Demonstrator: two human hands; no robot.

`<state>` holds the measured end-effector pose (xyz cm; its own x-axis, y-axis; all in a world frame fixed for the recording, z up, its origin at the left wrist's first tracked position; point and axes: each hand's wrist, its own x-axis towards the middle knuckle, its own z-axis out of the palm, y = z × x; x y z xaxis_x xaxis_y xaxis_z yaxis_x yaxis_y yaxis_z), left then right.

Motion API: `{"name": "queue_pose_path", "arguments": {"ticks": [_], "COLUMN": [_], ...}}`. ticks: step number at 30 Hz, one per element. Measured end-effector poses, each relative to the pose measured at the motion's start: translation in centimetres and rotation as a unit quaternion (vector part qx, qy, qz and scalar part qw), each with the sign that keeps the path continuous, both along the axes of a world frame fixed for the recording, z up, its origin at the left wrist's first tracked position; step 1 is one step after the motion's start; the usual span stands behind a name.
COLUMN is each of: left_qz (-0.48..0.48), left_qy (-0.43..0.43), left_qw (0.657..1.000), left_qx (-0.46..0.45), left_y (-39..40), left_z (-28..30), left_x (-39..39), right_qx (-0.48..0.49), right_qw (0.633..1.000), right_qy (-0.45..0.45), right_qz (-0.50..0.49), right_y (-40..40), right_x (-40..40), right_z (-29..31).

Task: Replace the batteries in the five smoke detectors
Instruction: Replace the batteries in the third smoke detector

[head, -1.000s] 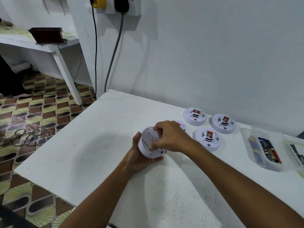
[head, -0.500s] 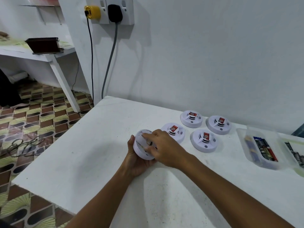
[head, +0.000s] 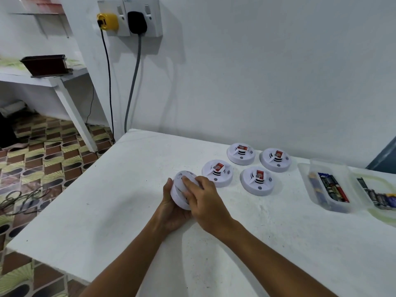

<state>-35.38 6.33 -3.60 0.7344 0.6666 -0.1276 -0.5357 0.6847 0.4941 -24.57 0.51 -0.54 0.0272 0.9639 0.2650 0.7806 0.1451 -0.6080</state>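
My left hand (head: 172,207) cups a round white smoke detector (head: 180,190) from below, tilted on edge just above the white table (head: 107,200). My right hand (head: 204,202) lies over its upper face, fingers wrapped on the back cover. Several more white detectors with red labels lie flat behind, the nearest (head: 217,173) just right of my hands, others at the middle (head: 257,181) and back (head: 241,153). A clear tray of batteries (head: 329,187) stands at the right.
A second clear container with batteries (head: 379,195) sits at the far right edge. The wall runs close behind the table, with a socket and two plugs (head: 128,18) and hanging cables. The table's left and front edges drop to a patterned floor.
My right hand slid from the detector's top to lie flat across its face. The detector turned more on edge in my left hand. The view shifted downward.
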Motion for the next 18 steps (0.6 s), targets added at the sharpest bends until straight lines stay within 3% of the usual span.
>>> {"name": "queue_pose_path", "arguments": {"ticks": [4,7,9,13,18], "left_qz": [-0.015,0.042,0.086,0.102,0.107], "left_qy": [0.091,0.278,0.338,0.364,0.301], "left_qw": [0.993,0.941,0.904,0.866,0.906], "left_qx": [0.078,0.187,0.247,0.329,0.279], "left_y": [-0.3,-0.5,-1.0,-2.0,-2.5], "left_z": [0.7,2.5,3.9,5.8,4.1], "left_x": [0.6,2.2,3.8,6.4,7.3], "right_qx": [-0.068,-0.104,-0.109,-0.095,-0.066], "right_qw": [0.982,0.956,0.934,0.868,0.780], "right_qy": [0.176,0.273,0.340,0.479,0.612], "right_qz": [0.005,-0.002,-0.030,-0.089,-0.111], "right_y": [-1.5,-2.9,-3.7,-4.7,-6.2], "right_x": [1.7,3.5,4.7,7.6,10.7], "right_z": [1.9,2.9,3.0,3.5,2.2]}}
